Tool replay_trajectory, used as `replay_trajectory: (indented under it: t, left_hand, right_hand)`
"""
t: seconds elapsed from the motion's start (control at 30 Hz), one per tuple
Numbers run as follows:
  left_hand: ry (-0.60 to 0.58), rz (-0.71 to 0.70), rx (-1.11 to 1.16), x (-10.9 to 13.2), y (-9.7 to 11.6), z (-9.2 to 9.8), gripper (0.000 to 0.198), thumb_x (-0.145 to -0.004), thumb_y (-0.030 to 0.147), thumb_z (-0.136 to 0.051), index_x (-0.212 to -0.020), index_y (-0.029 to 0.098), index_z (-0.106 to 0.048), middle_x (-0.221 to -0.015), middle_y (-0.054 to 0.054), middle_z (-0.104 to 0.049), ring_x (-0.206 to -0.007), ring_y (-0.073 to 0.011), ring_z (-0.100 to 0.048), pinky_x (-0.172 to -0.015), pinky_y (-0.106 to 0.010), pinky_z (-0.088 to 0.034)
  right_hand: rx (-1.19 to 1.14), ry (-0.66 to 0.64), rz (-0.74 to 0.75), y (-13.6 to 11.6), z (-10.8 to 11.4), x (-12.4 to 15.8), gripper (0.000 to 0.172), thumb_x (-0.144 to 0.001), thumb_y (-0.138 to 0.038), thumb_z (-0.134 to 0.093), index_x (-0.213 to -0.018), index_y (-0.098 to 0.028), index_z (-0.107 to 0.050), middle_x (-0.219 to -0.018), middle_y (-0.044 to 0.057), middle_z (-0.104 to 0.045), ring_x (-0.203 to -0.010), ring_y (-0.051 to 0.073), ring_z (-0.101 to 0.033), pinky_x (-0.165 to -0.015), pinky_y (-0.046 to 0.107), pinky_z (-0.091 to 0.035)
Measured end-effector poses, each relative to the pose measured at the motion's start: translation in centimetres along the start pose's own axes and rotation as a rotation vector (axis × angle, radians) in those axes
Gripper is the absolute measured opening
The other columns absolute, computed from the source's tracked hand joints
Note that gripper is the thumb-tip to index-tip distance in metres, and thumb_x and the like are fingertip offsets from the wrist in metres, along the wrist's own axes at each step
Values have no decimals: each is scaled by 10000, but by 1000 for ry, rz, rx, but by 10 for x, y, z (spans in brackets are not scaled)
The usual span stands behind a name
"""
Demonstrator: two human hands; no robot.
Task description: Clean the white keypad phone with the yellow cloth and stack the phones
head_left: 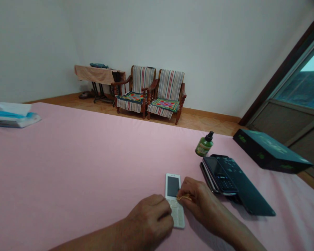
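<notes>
A white keypad phone (173,190) lies face up on the pink cloth, its dark screen at the far end. My left hand (153,221) is closed at the phone's left edge, with curled fingers gripping its lower side. On the other side, my right hand (195,195) pinches a thin yellow looped band (184,197), which looks like a rubber band, over the middle of the phone. Fingers cover part of both. Right of this hand, a dark keypad phone (222,177) rests on a stack of other devices.
A long dark panel (251,190) lies beside the stack. Behind it stands a green spray bottle (204,145), with a black box (272,151) at the right edge. A white-and-blue packet (18,120) sits far left on the pink cloth (94,157). Two chairs (164,90) stand beyond.
</notes>
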State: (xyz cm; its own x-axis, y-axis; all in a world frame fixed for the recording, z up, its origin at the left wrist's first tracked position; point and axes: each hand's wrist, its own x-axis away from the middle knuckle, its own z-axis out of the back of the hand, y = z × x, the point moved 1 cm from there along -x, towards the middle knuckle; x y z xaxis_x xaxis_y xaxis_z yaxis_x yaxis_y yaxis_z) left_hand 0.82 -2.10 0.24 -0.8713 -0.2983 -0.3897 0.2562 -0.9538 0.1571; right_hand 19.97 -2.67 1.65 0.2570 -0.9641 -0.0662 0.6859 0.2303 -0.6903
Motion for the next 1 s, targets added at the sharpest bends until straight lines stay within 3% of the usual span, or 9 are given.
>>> replay_trajectory:
  t: [0.27,0.53,0.77,1.0]
  left_hand:
    - [39,-27,-10,0,-1,-1,195,-907,106,-456,-735,177,-512,-789,-47,-595,-700,-163,-520,-607,-277,-446]
    - [0,-23,-29,0,0,1,178,-907,116,-498,-739,173,-506,-790,-38,-600,-690,-152,-532,-609,-261,-444]
    - [42,-39,-19,-2,0,2,215,-933,129,-447,-735,180,-510,-776,-40,-609,-686,-154,-531,-593,-256,-454]
    - [8,-26,-9,-1,0,2,202,-912,105,-472,-725,173,-505,-802,-45,-607,-688,-149,-527,-595,-250,-448]
  right_hand:
    - [143,19,88,-13,-21,-10,214,-826,-60,-549,-676,-187,-636,-768,19,-579,-736,153,-527,-627,241,-370]
    - [149,-22,36,-8,-3,-7,214,-772,-25,-557,-710,-200,-663,-777,13,-611,-739,153,-552,-629,239,-369]
    - [145,-14,91,-17,-18,-11,208,-789,-41,-549,-675,-188,-642,-762,17,-587,-724,151,-539,-613,234,-371]
    - [139,-31,19,-9,-4,-6,206,-762,-24,-551,-705,-195,-652,-772,12,-602,-724,150,-547,-628,237,-373]
